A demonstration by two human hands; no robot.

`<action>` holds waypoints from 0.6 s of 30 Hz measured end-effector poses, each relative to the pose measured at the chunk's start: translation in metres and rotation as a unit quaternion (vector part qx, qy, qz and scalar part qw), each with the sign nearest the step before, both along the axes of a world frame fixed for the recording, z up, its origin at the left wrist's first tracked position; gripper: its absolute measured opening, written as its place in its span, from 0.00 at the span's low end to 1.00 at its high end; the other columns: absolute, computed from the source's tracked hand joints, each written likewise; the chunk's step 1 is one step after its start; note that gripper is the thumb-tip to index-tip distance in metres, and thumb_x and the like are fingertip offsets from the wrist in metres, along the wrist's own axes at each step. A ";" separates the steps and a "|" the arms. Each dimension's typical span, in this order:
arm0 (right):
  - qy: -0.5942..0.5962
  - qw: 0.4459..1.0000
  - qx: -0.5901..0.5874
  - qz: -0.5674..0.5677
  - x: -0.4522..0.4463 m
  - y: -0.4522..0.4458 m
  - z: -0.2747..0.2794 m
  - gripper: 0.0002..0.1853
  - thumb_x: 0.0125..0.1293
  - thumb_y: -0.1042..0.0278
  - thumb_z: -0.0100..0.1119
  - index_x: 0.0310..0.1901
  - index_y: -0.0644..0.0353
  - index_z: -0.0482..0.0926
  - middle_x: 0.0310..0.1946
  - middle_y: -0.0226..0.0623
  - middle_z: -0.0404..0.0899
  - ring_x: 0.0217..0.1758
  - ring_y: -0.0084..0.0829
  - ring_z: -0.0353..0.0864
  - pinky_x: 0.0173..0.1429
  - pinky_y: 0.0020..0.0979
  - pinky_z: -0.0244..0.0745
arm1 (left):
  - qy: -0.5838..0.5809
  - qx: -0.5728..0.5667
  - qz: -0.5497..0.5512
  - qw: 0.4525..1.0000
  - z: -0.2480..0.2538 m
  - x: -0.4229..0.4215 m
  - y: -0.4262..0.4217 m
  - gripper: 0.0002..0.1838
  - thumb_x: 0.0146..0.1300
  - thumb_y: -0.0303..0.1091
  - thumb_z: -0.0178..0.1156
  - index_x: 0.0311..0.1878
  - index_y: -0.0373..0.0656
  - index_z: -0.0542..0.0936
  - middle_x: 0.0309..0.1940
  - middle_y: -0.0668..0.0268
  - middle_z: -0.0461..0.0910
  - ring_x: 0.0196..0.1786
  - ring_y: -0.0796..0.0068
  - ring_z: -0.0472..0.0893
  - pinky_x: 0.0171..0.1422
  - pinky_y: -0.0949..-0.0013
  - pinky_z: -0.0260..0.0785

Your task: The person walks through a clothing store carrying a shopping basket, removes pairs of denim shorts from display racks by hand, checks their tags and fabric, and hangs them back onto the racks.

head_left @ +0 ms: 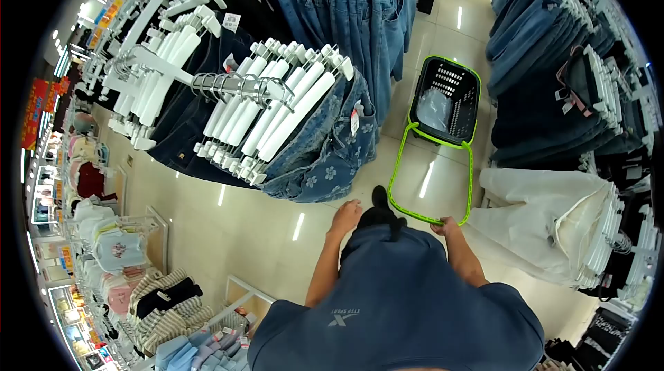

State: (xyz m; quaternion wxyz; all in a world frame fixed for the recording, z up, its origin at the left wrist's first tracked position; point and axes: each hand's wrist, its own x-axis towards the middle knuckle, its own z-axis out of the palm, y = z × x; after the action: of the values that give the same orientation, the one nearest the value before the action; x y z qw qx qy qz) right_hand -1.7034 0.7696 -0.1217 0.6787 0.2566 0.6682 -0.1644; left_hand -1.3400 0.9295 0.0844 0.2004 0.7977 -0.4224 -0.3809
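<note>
My right hand point(446, 224) is closed round the end of the long green handle point(392, 181) of a black shopping basket point(462, 105). The basket stands on the floor ahead of me, with a clear plastic-wrapped item point(434, 109) inside. My left hand point(347, 216) hangs at my left side with its fingers curled; whether anything small is in them cannot be made out. Nearest to it are dark blue flower-patterned jeans point(325, 169) on white hangers point(287, 118), hung from a metal rail.
More jeans point(346, 25) hang ahead. Along the right side are dark jeans point(529, 108) and white trousers point(546, 215) on hangers. Racks with striped tops point(166, 316) and pale shirts point(117, 250) stand on the left. Shiny floor tiles point(263, 233) lie between the racks.
</note>
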 end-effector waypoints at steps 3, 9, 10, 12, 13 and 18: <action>0.056 0.998 0.006 0.021 0.016 -0.031 0.046 0.10 0.67 0.71 0.44 0.46 0.66 0.67 0.45 0.46 0.71 0.51 0.47 0.73 0.57 0.52 0.72 | -0.027 -0.036 0.055 0.997 0.001 0.013 -0.015 0.17 0.65 0.36 0.47 0.51 0.37 0.76 0.46 0.46 0.78 0.50 0.44 0.76 0.54 0.53 0.68; 0.083 0.996 -0.016 0.018 0.019 -0.077 0.021 0.11 0.67 0.70 0.46 0.47 0.65 0.67 0.46 0.46 0.72 0.48 0.46 0.76 0.54 0.51 0.74 | -0.030 -0.075 0.117 0.990 0.012 0.036 -0.033 0.15 0.65 0.36 0.48 0.48 0.38 0.77 0.42 0.47 0.79 0.48 0.45 0.77 0.53 0.53 0.69; 0.085 0.995 -0.038 0.041 0.017 -0.083 0.008 0.11 0.67 0.69 0.46 0.47 0.64 0.67 0.45 0.45 0.73 0.48 0.45 0.76 0.53 0.51 0.75 | -0.026 -0.072 0.114 0.991 0.008 0.040 -0.030 0.15 0.65 0.36 0.48 0.47 0.38 0.77 0.42 0.47 0.79 0.48 0.44 0.77 0.52 0.53 0.70; 0.068 0.993 -0.089 0.043 0.016 -0.096 -0.023 0.09 0.68 0.66 0.45 0.46 0.61 0.68 0.42 0.42 0.75 0.44 0.43 0.78 0.52 0.50 0.76 | -0.055 -0.017 0.094 0.994 0.001 0.047 -0.024 0.15 0.65 0.36 0.48 0.46 0.38 0.77 0.43 0.48 0.79 0.47 0.44 0.77 0.52 0.52 0.70; 0.050 0.993 -0.101 0.047 0.023 -0.104 -0.018 0.09 0.68 0.66 0.46 0.45 0.61 0.68 0.41 0.42 0.75 0.43 0.42 0.79 0.52 0.50 0.76 | -0.071 0.011 0.083 0.994 -0.011 0.052 -0.015 0.15 0.65 0.37 0.48 0.46 0.39 0.78 0.43 0.48 0.79 0.47 0.44 0.77 0.52 0.51 0.70; 0.018 0.993 -0.108 0.042 0.045 -0.143 -0.006 0.06 0.68 0.66 0.46 0.41 0.58 0.67 0.37 0.39 0.76 0.40 0.40 0.79 0.50 0.46 0.77 | -0.072 0.065 0.108 0.989 -0.020 0.065 0.007 0.19 0.63 0.42 0.49 0.51 0.42 0.77 0.48 0.46 0.77 0.51 0.44 0.75 0.54 0.51 0.68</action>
State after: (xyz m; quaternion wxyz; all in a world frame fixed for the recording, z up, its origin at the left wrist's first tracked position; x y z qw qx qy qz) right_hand -1.6580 0.6267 -0.1274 0.6967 0.1509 0.6688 -0.2113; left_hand -1.2748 0.9369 0.0649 0.1578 0.8752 -0.3212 -0.3254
